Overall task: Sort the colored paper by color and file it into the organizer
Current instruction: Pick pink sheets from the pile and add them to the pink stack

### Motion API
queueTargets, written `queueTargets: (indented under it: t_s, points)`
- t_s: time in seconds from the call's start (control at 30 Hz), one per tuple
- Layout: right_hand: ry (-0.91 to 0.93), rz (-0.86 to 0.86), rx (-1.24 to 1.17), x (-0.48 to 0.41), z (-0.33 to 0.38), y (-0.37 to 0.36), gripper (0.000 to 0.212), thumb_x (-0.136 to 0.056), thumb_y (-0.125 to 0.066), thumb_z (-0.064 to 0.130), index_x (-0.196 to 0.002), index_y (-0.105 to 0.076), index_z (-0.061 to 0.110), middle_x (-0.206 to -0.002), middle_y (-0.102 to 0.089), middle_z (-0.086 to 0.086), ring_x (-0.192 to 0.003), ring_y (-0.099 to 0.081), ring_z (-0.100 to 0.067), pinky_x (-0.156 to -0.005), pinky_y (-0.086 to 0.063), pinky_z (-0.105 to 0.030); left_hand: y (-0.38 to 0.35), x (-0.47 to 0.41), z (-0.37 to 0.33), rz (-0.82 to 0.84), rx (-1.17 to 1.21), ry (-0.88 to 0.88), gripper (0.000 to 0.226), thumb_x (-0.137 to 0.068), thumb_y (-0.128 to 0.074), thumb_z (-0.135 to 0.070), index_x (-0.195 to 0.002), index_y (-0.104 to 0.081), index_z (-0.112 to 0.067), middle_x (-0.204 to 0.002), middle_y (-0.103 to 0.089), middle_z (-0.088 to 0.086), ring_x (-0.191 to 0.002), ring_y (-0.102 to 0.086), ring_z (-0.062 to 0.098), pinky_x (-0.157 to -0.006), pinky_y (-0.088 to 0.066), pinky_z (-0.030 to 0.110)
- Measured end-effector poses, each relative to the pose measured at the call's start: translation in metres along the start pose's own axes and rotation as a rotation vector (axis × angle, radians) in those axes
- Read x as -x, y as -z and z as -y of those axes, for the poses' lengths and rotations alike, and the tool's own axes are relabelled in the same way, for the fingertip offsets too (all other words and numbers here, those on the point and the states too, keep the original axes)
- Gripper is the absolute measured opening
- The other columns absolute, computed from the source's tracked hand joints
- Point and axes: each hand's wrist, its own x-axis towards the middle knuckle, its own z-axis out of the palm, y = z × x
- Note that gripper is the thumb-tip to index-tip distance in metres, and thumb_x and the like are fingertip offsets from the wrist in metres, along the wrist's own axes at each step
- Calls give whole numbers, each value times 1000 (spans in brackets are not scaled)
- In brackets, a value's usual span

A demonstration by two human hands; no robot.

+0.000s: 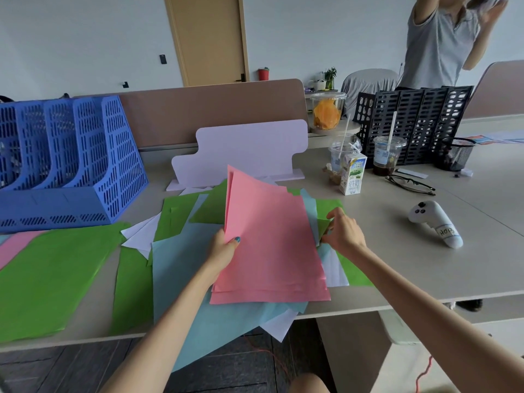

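Observation:
A stack of pink sheets [272,245] is tilted up over a mixed pile of paper in the middle of the table. My left hand [224,251] grips the stack's left edge, thumb on top. My right hand [343,231] pinches the curled corner of a green sheet [326,222] at the pile's right side. Light blue sheets [181,268], white sheets [141,234] and more green sheets [173,214] lie loose underneath. Large green sheets [56,276] and a pink sheet [14,248] lie at the left. The blue organizer [68,163] stands at the back left, with nothing showing in its slots.
A white stand [243,151] sits behind the pile. At the right are a milk carton [352,174], drink cups [387,157], glasses [409,184], a white controller [435,222], a mesh pen cup [456,154] and a black organizer [411,120]. A person stands at the back right.

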Motion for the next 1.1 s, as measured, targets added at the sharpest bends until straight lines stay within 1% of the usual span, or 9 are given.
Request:
queueTargets:
  t_s: [0.1,0.23,0.5,0.63,0.7,0.77,0.83,0.9,1.1]
  points:
    - [-160,36,-214,-7,3,-1,52,-70,-70,-1,-117,-50,9,-110,-65,-14,-104,-58,-31,-79,-46,-32,1,0,1,14,1,2,37,-95,-49,-3,-132,-48,-7,-123,-56,3,-110,-50,15,-92,-37,25]
    - [-328,68,-515,-13,7,5,50,-70,-69,-3,-117,-56,7,-113,-61,-15,-97,-57,-26,-71,-44,-27,2,-2,3,20,4,-2,38,-95,-50,-3,-132,-48,-8,-124,-57,4,-110,-52,16,-92,-37,25]
    - [-277,112,-678,-18,10,16,58,-68,-65,-13,-122,-50,2,-101,-60,-14,-93,-57,-27,-77,-47,-36,2,-3,4,30,33,-10,37,-95,-48,-1,-132,-48,-7,-124,-56,4,-110,-51,15,-92,-36,25]
    - [-212,101,-825,-10,13,16,57,-74,-55,-20,-124,-39,1,-85,-56,-6,-74,-55,-19,-70,-49,-30,2,-4,6,35,39,2,37,-96,-49,-3,-132,-47,-8,-125,-56,3,-110,-50,14,-94,-36,25]
    - [-298,80,-1071,-5,15,14,53,-79,-53,-21,-120,-37,8,-92,-54,-10,-72,-56,-18,-61,-55,-24,3,-5,6,33,39,5,37,-95,-49,-3,-132,-47,-8,-126,-56,4,-110,-50,14,-93,-37,25]
    - [-417,72,-1328,-1,16,11,42,-83,-53,-19,-112,-40,9,-87,-54,-13,-68,-58,-18,-58,-57,-21,3,-6,7,30,34,8,36,-95,-50,-4,-131,-48,-9,-127,-57,5,-110,-51,15,-93,-37,26]
    - [-457,100,-1374,4,15,7,20,-84,-55,-16,-85,-51,4,-73,-49,-10,-58,-56,-15,-51,-55,-19,3,-6,7,30,36,8,36,-95,-50,-4,-131,-48,-9,-127,-57,5,-112,-52,16,-93,-38,27]
    - [-455,129,-1377,6,15,4,21,-85,-57,-12,-70,-54,3,-68,-48,-9,-56,-54,-14,-50,-53,-17,3,-6,7,29,43,6,37,-95,-51,-4,-131,-48,-10,-127,-57,4,-116,-52,18,-93,-37,27]
    - [-639,125,-1692,8,21,5,11,-91,-54,-5,-80,-57,-3,-77,-58,-13,-60,-64,-17,-48,-54,-18,4,-4,4,41,94,18,40,-96,-49,-3,-136,-45,-9,-127,-54,2,-111,-48,13,-96,-35,26]
